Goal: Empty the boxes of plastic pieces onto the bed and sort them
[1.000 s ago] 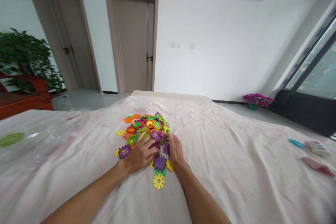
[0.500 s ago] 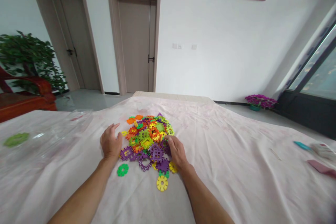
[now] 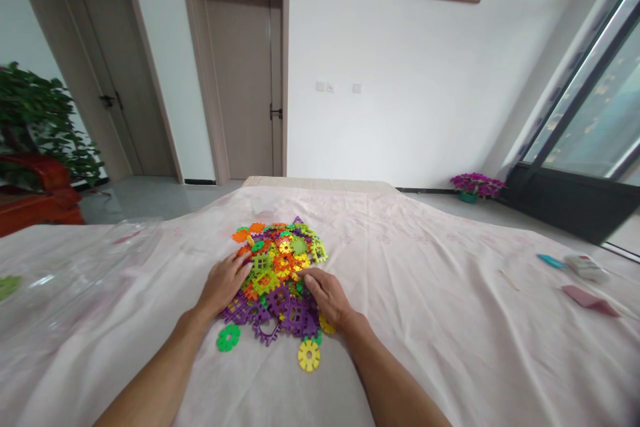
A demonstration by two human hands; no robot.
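Observation:
A heap of plastic interlocking building pieces (image 3: 280, 260) in orange, yellow, green and purple lies on the cloth. My left hand (image 3: 227, 282) rests against the heap's left side, its fingers stretched out over the edge pieces. From the right, my right hand (image 3: 326, 295) touches the heap with fingers extended; part of its underside is hidden. Purple square pieces (image 3: 295, 315) lie along the near side between my hands. A green flower-shaped disc (image 3: 229, 337) and a yellow notched disc (image 3: 309, 355) lie apart, closer to me.
A pale pink cloth (image 3: 425, 347) covers the table. Clear plastic packaging (image 3: 85, 273) with a green piece (image 3: 9, 286) lies at left. Toward the right are a blue object (image 3: 551, 261), a whitish box-like item (image 3: 586, 268) and a folded pink cloth (image 3: 590, 300).
My left hand has moved right onto the heap's edge. My right hand has pressed slightly inward, and the heap looks narrower. The view has turned slightly right.

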